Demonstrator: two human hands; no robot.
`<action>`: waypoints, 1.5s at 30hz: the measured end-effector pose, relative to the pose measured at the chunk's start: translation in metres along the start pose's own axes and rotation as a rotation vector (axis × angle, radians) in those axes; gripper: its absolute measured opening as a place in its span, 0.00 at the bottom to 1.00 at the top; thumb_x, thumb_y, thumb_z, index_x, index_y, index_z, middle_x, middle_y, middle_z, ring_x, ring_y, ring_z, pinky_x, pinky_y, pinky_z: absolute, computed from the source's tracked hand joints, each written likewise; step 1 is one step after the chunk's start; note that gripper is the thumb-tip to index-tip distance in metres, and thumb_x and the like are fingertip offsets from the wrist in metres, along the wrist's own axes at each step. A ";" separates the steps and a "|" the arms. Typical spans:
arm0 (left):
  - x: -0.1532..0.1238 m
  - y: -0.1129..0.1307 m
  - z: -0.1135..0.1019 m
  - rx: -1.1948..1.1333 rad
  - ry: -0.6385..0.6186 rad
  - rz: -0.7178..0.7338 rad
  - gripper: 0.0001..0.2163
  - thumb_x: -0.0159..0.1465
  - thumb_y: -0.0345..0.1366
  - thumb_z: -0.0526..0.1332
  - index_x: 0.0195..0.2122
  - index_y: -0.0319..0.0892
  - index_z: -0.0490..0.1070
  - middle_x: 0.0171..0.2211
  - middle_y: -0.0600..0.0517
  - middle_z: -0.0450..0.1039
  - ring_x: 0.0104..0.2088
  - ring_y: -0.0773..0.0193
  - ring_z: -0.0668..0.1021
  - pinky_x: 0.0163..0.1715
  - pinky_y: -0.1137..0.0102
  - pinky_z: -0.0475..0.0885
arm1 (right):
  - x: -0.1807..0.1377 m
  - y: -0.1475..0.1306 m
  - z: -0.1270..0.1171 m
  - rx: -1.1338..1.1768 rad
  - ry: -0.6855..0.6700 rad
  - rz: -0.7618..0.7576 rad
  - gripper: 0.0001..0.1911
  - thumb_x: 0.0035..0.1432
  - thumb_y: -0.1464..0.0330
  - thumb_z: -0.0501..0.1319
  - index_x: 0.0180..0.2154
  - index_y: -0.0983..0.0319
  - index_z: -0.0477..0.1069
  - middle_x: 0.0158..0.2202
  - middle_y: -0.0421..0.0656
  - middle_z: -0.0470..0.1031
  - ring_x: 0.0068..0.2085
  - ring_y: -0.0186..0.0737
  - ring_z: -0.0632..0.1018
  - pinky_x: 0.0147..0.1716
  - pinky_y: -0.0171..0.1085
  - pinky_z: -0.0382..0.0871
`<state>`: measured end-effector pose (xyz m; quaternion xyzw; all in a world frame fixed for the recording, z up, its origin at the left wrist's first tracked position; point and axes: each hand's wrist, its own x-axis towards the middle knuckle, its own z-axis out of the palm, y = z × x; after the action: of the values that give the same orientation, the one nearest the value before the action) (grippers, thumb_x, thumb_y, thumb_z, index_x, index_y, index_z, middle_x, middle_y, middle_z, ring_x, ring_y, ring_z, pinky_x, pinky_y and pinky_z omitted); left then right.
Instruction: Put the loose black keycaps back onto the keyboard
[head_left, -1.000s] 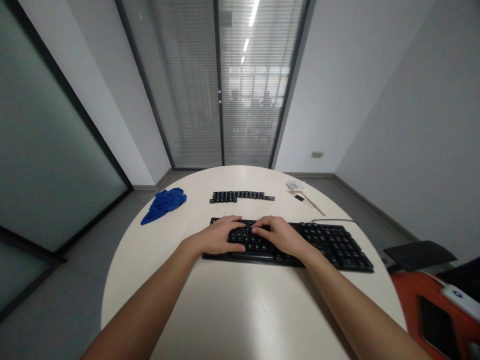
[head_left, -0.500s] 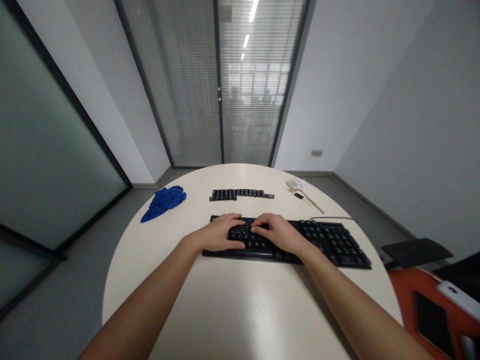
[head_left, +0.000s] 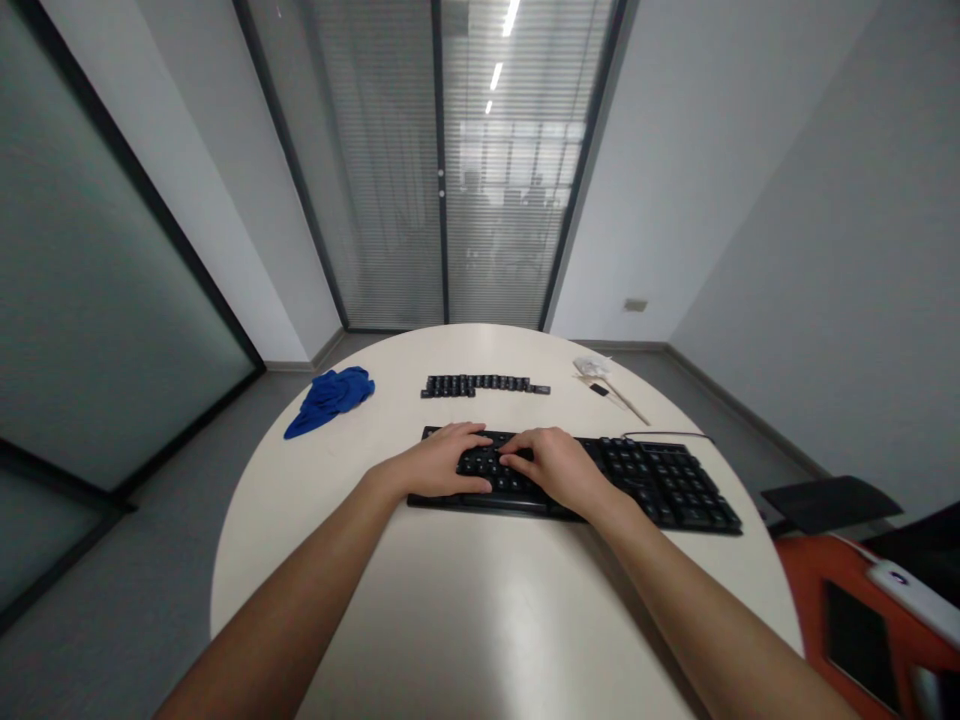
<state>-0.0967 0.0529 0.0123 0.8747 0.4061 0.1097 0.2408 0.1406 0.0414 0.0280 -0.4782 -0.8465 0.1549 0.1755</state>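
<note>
A black keyboard (head_left: 637,480) lies across the round table before me. My left hand (head_left: 442,462) rests over its left end, fingers and thumb apart, steadying on the frame and keys. Over the left-middle keys, my right hand (head_left: 551,462) is bent, thumb and index fingertip brought together in a pinch at the key surface. Whatever is between those fingertips is too small to make out. Beyond the keyboard, loose black keycaps (head_left: 491,382) are laid out in rows on the tabletop.
A crumpled blue cloth (head_left: 330,400) lies at the table's left. Toward the back right are a clear plastic bag (head_left: 592,366), a thin stick (head_left: 630,402) and a small black piece (head_left: 599,390). The keyboard's cable (head_left: 675,434) trails right. An orange chair (head_left: 799,570) holds a dark phone-like slab (head_left: 861,640).
The whole view shifts slightly with the head. Both hands stay at nearly the same spots on the keyboard, the right fingertips moving only a little.
</note>
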 end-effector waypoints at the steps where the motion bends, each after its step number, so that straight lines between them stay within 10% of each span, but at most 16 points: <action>1: 0.000 0.000 0.000 0.001 -0.003 0.000 0.35 0.60 0.54 0.66 0.65 0.44 0.64 0.71 0.41 0.53 0.70 0.45 0.58 0.68 0.52 0.54 | 0.000 0.000 -0.002 0.014 -0.020 -0.016 0.10 0.64 0.65 0.62 0.42 0.55 0.82 0.42 0.42 0.84 0.44 0.50 0.82 0.46 0.43 0.72; 18: 0.000 0.001 -0.001 -0.011 0.006 0.014 0.33 0.60 0.53 0.67 0.63 0.44 0.66 0.70 0.41 0.55 0.69 0.44 0.58 0.68 0.51 0.54 | -0.020 -0.020 -0.021 -0.143 -0.227 -0.045 0.40 0.49 0.47 0.71 0.59 0.60 0.74 0.58 0.56 0.73 0.57 0.65 0.73 0.56 0.55 0.69; 33: -0.002 0.006 -0.003 -0.005 0.021 0.008 0.33 0.62 0.53 0.66 0.63 0.39 0.67 0.69 0.38 0.56 0.69 0.45 0.60 0.67 0.53 0.56 | -0.016 -0.019 -0.020 -0.142 -0.172 -0.044 0.28 0.56 0.50 0.67 0.52 0.61 0.79 0.52 0.54 0.76 0.51 0.58 0.77 0.52 0.49 0.71; 45: 0.019 -0.016 -0.001 0.148 0.442 -0.098 0.10 0.69 0.40 0.59 0.47 0.46 0.77 0.47 0.51 0.80 0.48 0.58 0.79 0.51 0.66 0.72 | -0.014 -0.004 -0.022 -0.047 -0.171 -0.115 0.17 0.64 0.57 0.62 0.49 0.61 0.76 0.49 0.50 0.74 0.50 0.51 0.76 0.51 0.46 0.71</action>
<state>-0.0951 0.0763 0.0047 0.8238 0.4979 0.2568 0.0862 0.1542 0.0296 0.0466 -0.4179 -0.8878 0.1647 0.1000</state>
